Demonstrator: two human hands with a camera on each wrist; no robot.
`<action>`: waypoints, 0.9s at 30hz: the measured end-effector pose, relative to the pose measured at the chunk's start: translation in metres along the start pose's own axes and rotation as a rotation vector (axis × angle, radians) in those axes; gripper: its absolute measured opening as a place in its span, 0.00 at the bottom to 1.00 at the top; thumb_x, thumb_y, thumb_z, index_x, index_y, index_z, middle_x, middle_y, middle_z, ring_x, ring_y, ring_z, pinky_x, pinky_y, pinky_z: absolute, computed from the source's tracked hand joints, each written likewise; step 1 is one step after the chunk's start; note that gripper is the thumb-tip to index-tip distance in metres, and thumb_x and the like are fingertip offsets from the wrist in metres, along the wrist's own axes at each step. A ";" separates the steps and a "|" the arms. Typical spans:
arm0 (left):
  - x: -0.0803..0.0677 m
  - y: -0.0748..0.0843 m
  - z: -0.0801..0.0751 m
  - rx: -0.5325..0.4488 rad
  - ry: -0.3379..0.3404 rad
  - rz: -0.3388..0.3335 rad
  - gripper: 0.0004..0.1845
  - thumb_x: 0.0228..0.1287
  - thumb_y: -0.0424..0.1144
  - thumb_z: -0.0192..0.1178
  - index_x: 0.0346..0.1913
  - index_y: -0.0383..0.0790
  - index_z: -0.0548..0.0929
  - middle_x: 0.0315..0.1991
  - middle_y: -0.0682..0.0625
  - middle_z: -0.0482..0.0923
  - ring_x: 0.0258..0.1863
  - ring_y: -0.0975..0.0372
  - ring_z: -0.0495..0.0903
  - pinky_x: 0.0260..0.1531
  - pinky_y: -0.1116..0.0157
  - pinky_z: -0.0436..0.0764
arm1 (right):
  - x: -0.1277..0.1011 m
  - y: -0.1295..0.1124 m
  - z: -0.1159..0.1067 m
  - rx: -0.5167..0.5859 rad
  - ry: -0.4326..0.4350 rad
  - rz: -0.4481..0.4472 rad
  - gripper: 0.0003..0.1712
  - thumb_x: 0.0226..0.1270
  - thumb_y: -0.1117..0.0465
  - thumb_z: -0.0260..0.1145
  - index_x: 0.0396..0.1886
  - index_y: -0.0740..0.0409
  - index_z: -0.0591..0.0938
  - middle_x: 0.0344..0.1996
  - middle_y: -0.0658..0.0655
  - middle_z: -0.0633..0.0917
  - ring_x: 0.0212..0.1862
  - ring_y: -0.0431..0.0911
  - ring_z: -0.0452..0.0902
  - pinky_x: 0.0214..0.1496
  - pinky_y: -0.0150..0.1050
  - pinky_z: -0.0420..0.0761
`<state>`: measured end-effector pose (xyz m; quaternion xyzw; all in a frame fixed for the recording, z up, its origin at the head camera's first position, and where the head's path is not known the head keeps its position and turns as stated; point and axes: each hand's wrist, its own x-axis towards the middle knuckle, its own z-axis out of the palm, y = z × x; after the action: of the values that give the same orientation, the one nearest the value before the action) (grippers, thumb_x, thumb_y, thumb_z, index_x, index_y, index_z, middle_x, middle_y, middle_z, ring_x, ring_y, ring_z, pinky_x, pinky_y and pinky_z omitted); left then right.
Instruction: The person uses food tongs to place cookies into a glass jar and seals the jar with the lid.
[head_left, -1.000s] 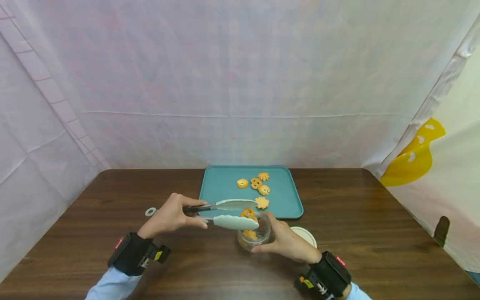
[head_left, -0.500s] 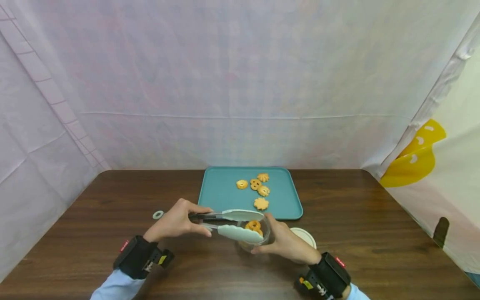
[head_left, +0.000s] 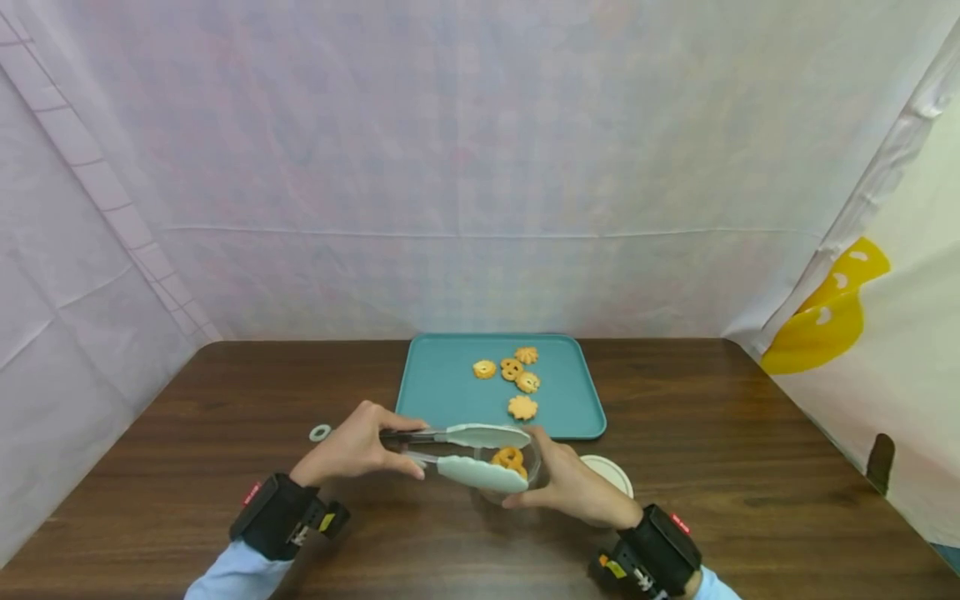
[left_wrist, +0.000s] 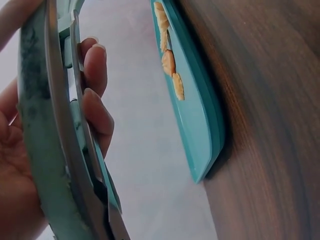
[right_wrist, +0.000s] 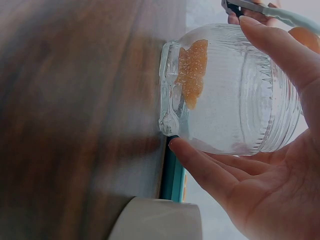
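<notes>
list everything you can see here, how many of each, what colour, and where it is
tongs: one, pale green with metal arms, over the jar mouth.
jar: one, clear glass, on the table in front of the tray.
cookie in the jar: at least one, orange.
cookie at the tongs' tips: one, orange.
tray: one, teal, at the table's far middle.
cookies on the tray: five, orange.
lid: one, white, right of the jar.
ring: one, white, left of the left hand.
table: one, dark brown wood.
left hand: grips the tongs.
right hand: holds the jar.
</notes>
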<state>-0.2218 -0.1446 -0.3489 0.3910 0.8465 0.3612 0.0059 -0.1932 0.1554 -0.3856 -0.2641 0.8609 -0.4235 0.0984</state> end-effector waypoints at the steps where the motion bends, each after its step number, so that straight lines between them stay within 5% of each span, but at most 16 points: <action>1: 0.000 0.000 0.000 0.002 -0.001 -0.006 0.30 0.42 0.50 0.68 0.48 0.35 0.80 0.31 0.50 0.82 0.16 0.71 0.66 0.19 0.72 0.66 | 0.000 0.000 0.000 -0.004 0.003 -0.003 0.47 0.46 0.45 0.70 0.62 0.55 0.57 0.42 0.51 0.77 0.43 0.44 0.74 0.41 0.38 0.73; 19: -0.003 0.003 0.000 0.001 -0.009 -0.014 0.32 0.40 0.50 0.69 0.49 0.34 0.79 0.36 0.45 0.82 0.22 0.70 0.75 0.23 0.71 0.74 | 0.000 0.000 0.001 -0.035 0.005 0.066 0.53 0.44 0.43 0.70 0.65 0.59 0.54 0.48 0.57 0.75 0.46 0.48 0.73 0.42 0.43 0.72; 27: -0.003 0.002 0.001 0.012 -0.001 -0.006 0.33 0.39 0.50 0.70 0.49 0.32 0.79 0.32 0.48 0.83 0.22 0.70 0.75 0.22 0.71 0.74 | 0.000 -0.001 0.001 -0.036 0.005 0.074 0.53 0.44 0.43 0.70 0.65 0.59 0.53 0.46 0.57 0.75 0.44 0.47 0.73 0.41 0.42 0.72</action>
<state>-0.2180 -0.1447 -0.3491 0.3886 0.8498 0.3560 0.0052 -0.1924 0.1537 -0.3853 -0.2326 0.8779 -0.4046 0.1073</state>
